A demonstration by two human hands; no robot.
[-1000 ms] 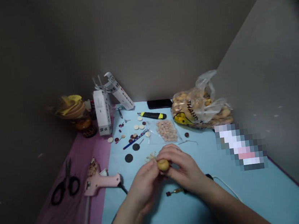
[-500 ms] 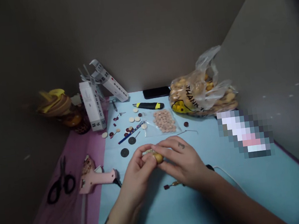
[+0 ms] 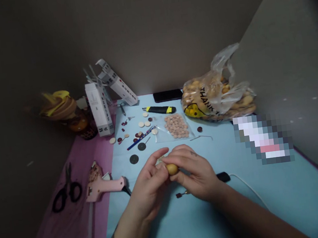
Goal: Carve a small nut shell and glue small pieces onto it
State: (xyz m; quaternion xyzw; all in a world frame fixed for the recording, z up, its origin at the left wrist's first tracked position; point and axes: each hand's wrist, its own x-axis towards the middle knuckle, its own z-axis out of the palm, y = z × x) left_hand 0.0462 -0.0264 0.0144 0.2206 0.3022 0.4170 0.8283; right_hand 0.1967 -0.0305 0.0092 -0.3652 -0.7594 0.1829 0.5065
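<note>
Over the middle of the blue table cover, my left hand (image 3: 152, 179) and my right hand (image 3: 196, 174) meet. Between their fingertips is a small, smooth, yellow-brown oval piece (image 3: 172, 169) whose exact kind I cannot make out. Both hands are closed on it, the right thumb below and right fingers above, the left thumb at its left end. A pale bit (image 3: 160, 159) shows behind the left thumb, partly hidden by fingers. Under my right hand lies a corded rotary tool (image 3: 223, 176) with a dark red tip, its middle covered by the hand.
Beyond my hands lie a bag of pinkish beads (image 3: 176, 126), a utility knife (image 3: 160, 110), a blue pencil (image 3: 140, 138) and several small discs. A plastic bag (image 3: 213, 99) of yellowish pieces stands back right. Left are a pink glue gun (image 3: 105, 185), scissors (image 3: 67, 192) and white boxes (image 3: 99, 109).
My right hand has turned and lowered slightly, and more of the oval piece shows. The left index finger has lifted and straightened somewhat. The whole view has shifted slightly.
</note>
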